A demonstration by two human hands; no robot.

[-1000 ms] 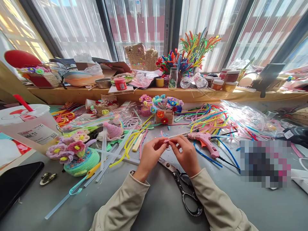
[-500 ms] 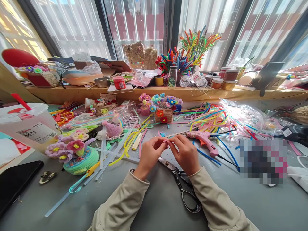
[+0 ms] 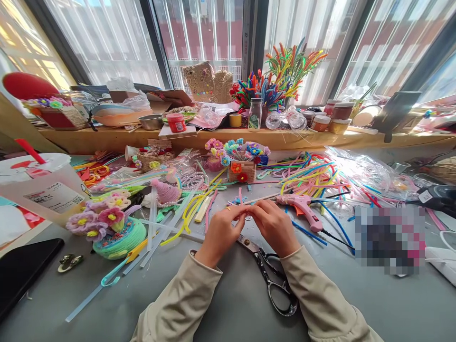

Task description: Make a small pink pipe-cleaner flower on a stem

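Both hands meet fingertip to fingertip above the middle of the grey table. My left hand [image 3: 221, 233] is closed in a pinch on a short pink pipe cleaner [image 3: 240, 195], whose end sticks up beyond the fingers. From the other side my right hand [image 3: 277, 232] pinches the same piece; the part between the fingertips is mostly hidden. Black-handled scissors [image 3: 265, 270] lie below and between the hands, blades pointing away. A pink glue gun [image 3: 302, 207] rests just past my right hand. Blue scraps lie beyond the fingertips.
Loose pipe cleaners [image 3: 313, 175] pile up at the back right. A small basket of fuzzy flowers [image 3: 242, 170] stands behind the hands. Clear glue sticks [image 3: 156, 237] and a green flower pot [image 3: 121, 240] are left. A drink cup [image 3: 50, 190] and a phone [image 3: 26, 275] sit at far left.
The fingers have shifted on the pink pipe cleaner, and its end now stands up beyond my left fingertips. My right fingers have bent further over the piece.
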